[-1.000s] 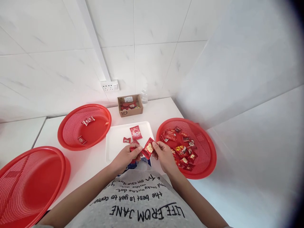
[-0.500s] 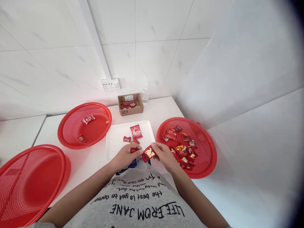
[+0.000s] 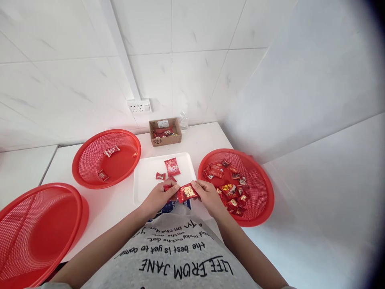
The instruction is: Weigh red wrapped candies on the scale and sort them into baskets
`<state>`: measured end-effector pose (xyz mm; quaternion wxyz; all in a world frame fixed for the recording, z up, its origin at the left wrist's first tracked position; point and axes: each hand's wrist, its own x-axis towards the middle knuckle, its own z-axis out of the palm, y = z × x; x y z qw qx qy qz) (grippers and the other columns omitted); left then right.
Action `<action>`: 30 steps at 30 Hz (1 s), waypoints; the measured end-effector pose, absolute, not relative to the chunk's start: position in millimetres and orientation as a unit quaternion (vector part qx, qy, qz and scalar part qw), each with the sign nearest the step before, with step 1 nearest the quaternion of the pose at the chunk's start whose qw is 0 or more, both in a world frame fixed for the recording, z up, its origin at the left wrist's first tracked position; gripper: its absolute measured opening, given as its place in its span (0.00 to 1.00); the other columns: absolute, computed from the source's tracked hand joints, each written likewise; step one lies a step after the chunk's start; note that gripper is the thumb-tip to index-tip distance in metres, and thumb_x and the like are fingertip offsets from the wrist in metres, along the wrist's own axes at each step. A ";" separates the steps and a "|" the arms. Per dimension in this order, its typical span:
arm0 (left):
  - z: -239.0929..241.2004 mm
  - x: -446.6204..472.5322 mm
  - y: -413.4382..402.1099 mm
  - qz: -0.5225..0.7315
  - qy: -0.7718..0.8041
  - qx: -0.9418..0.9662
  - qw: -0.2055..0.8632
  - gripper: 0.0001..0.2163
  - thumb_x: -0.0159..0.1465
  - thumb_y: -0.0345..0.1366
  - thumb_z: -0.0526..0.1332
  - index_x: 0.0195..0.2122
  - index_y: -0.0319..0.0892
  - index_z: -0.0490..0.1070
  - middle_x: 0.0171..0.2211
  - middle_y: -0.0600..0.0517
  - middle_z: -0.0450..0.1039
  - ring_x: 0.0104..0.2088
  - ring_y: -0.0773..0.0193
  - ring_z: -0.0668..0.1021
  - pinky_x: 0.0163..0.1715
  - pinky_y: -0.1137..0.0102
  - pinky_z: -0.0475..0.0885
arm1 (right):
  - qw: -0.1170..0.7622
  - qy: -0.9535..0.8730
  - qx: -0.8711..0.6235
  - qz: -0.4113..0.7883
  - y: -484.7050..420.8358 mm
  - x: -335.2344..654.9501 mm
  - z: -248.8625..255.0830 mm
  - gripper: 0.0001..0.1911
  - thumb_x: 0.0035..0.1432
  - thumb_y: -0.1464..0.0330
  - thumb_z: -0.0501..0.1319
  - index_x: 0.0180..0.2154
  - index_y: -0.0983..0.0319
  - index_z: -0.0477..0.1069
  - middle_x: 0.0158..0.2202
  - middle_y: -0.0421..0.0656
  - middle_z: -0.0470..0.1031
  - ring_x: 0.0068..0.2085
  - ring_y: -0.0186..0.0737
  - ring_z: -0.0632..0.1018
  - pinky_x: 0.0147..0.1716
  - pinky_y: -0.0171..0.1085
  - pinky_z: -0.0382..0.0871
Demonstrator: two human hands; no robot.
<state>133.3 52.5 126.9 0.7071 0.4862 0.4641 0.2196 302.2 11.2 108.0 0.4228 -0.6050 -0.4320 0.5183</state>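
Note:
A small red and gold packet (image 3: 187, 192) is pinched at its two ends, by my left hand (image 3: 159, 198) and my right hand (image 3: 207, 196), over the near edge of a white tray (image 3: 147, 184). Something red also shows under my left fingers; I cannot make out what it is. On the tray lie a larger red packet (image 3: 171, 167) and a small wrapped candy (image 3: 160, 176). Right of my hands stands a red mesh basket (image 3: 258, 176) with several red packets in it.
A second red basket (image 3: 120, 160) at the back left holds three small packets. A third red basket (image 3: 39, 228) sits at the near left. A small cardboard box (image 3: 165, 132) with red packets and a clear bottle (image 3: 183, 120) stand by the tiled wall.
The packet between my hands has turned from tilted to nearly level. Both hands have stayed over the tray's near edge.

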 end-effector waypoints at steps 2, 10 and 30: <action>124.3 132.5 50.0 0.202 0.460 0.498 0.707 0.17 0.56 0.50 0.58 0.23 0.41 0.65 0.20 0.56 0.65 0.22 0.69 0.66 0.23 0.74 0.58 | 0.428 -0.427 -0.615 0.507 11.2 301.0 106.9 0.22 0.53 0.51 0.54 0.19 0.61 0.59 0.18 0.36 0.58 0.22 0.32 0.60 0.21 0.33 0.54; 119.1 130.4 43.6 0.153 0.429 0.488 0.745 0.17 0.57 0.51 0.58 0.24 0.41 0.66 0.20 0.54 0.67 0.21 0.69 0.65 0.23 0.74 0.56 | 0.429 -0.423 -0.614 0.509 10.6 297.8 103.5 0.24 0.53 0.49 0.53 0.18 0.59 0.59 0.17 0.37 0.61 0.21 0.34 0.63 0.21 0.34 0.56; 118.6 129.4 43.5 0.201 0.450 0.280 0.824 0.16 0.59 0.51 0.56 0.36 0.42 0.67 0.26 0.52 0.73 0.25 0.66 0.74 0.29 0.70 0.70 | 0.453 -0.364 -0.603 0.547 8.3 299.3 99.6 0.23 0.51 0.48 0.56 0.20 0.61 0.61 0.16 0.36 0.61 0.19 0.32 0.62 0.19 0.33 0.53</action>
